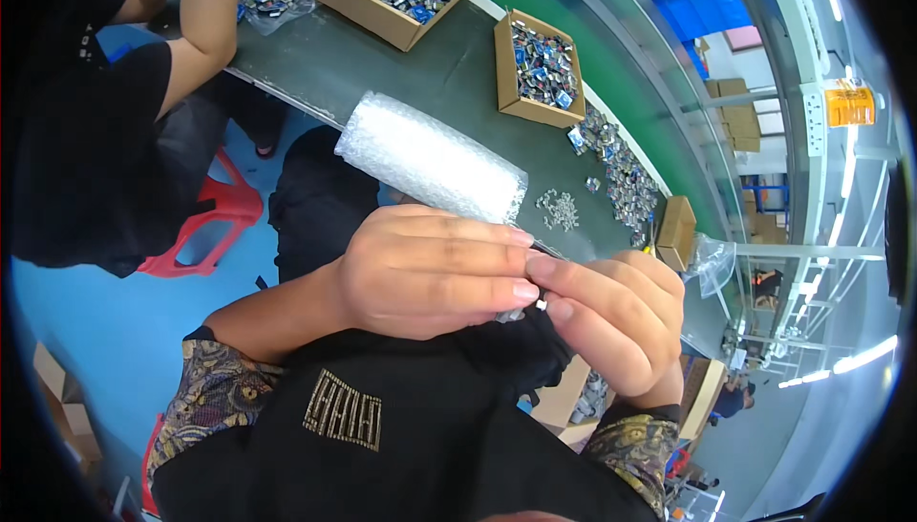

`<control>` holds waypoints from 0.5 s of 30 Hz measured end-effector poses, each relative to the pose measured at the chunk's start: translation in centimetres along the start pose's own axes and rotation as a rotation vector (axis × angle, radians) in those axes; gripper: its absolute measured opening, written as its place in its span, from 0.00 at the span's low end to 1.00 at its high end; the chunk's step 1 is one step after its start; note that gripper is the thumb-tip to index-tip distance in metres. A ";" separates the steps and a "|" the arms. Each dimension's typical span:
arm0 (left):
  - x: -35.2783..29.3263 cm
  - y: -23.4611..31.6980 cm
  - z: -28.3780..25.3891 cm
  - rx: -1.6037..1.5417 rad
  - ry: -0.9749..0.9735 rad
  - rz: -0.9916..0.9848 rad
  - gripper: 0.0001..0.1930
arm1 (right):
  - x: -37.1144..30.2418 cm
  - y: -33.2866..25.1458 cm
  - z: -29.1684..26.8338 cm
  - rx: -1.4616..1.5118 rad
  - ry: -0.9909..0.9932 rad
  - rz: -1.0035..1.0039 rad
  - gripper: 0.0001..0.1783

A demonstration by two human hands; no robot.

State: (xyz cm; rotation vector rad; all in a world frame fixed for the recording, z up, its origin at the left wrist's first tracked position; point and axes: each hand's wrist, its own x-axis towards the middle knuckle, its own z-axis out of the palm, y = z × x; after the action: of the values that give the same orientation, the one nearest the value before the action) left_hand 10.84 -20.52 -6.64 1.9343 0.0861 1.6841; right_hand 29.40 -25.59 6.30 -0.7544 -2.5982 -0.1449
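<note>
My left hand point(439, 272) and my right hand point(616, 317) meet in front of my chest, both with fingers closed. Between their fingertips is a small part, mostly hidden, with a white plug-like end point(542, 305) showing under the right thumb and index finger. A thin dark edge shows above the fingertips, and a bit of grey shows below the left fingers. Just beyond my left hand lies a roll of bubble wrap point(430, 154) on the dark green table point(420, 78). Past my fingers is a little pile of small white pieces point(557, 209).
Cardboard boxes point(506, 92) of small blue and silver electronic parts stand on the table. More parts lie heaped point(626, 183) along its far edge, near a small box point(676, 234) and a clear plastic bag point(712, 264). Another person point(95, 140) works at left, near a red stool point(215, 221).
</note>
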 end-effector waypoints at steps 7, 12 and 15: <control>0.0 -1.2 -0.8 -0.124 0.008 0.011 0.17 | 1.4 -0.2 0.3 -0.009 -0.044 0.039 0.17; 0.1 -1.5 -1.3 -0.150 0.003 0.004 0.18 | 2.1 -0.2 0.5 -0.011 -0.052 0.053 0.18; 0.2 -1.6 -1.5 -0.179 0.001 -0.006 0.18 | 2.4 -0.2 0.5 -0.016 -0.060 0.047 0.19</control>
State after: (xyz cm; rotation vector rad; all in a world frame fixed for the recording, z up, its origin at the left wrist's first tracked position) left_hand 10.01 -18.56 -7.13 1.7988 -0.0565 1.6307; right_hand 27.29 -24.49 6.88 -0.8372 -2.6360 -0.1316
